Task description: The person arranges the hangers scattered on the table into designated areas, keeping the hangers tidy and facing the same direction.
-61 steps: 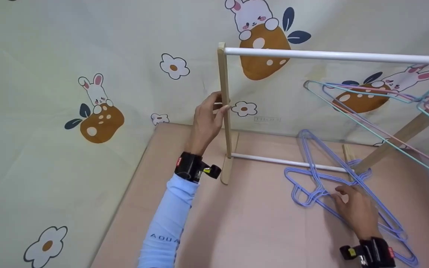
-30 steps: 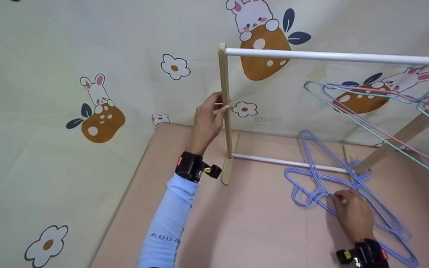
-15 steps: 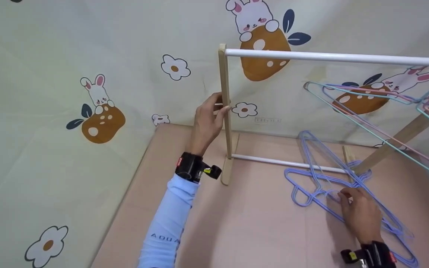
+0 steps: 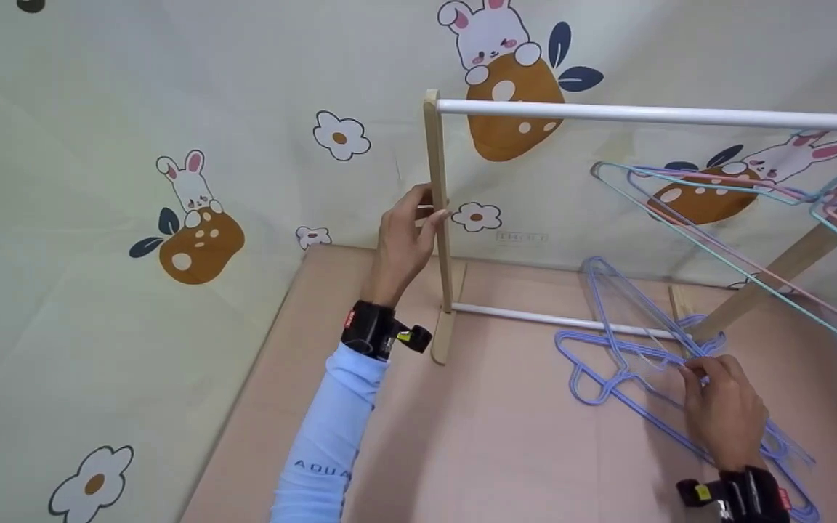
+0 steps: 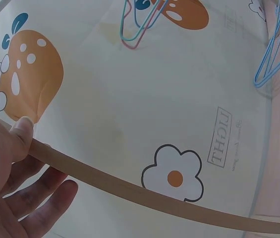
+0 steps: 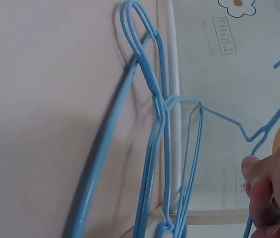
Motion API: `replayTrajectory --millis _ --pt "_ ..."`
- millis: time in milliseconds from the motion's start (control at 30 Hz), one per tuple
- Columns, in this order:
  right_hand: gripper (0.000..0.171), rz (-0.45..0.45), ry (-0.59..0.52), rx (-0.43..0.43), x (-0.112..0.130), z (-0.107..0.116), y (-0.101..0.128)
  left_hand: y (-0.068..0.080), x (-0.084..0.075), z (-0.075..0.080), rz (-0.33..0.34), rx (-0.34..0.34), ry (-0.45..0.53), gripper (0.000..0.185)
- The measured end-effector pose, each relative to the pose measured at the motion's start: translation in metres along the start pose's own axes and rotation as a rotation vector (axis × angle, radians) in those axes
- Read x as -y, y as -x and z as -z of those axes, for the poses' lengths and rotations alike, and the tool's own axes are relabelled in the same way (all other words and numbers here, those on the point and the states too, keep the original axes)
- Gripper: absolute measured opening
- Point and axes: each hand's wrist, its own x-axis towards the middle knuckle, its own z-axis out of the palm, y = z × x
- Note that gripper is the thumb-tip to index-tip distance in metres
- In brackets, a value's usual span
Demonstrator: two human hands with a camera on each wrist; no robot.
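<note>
1. Since the earlier frame, the right hand (image 4: 725, 414) has moved a little to the right and lifts one blue hanger (image 4: 633, 319) at its far end.
2. Its fingers (image 6: 258, 191) pinch this hanger's wire above the blue hanger pile (image 4: 687, 392) on the pink floor (image 4: 506, 436).
3. The left hand (image 4: 405, 243) grips the wooden post (image 4: 436, 196) of the rack, thumb pressed on it.
4. Risk: the hangers are tangled, so pulling may drag others along.

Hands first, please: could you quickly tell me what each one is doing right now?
Left hand: grips the rack's wooden post.
Right hand: pinches a blue hanger.
</note>
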Motion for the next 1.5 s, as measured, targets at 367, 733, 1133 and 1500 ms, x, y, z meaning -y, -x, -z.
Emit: replayTrajectory --millis 367,733,1133,1500 --pt "0.009 0.036 -0.003 -0.087 0.004 0.012 -0.007 0.001 -0.001 0.0 0.021 -0.001 0.016 0.03" --pt "0.011 0.034 -0.015 -0.152 0.012 0.027 -0.012 0.001 -0.002 -0.001 0.024 0.009 0.016 0.029" --pt "0.015 0.033 -0.009 -0.18 0.029 0.05 -0.019 0.0 -0.002 0.0 0.024 0.007 0.017 0.027" --pt "0.015 0.096 -0.029 -0.224 0.041 0.066 -0.025 0.0 -0.002 -0.001 0.046 0.011 0.036 0.027"
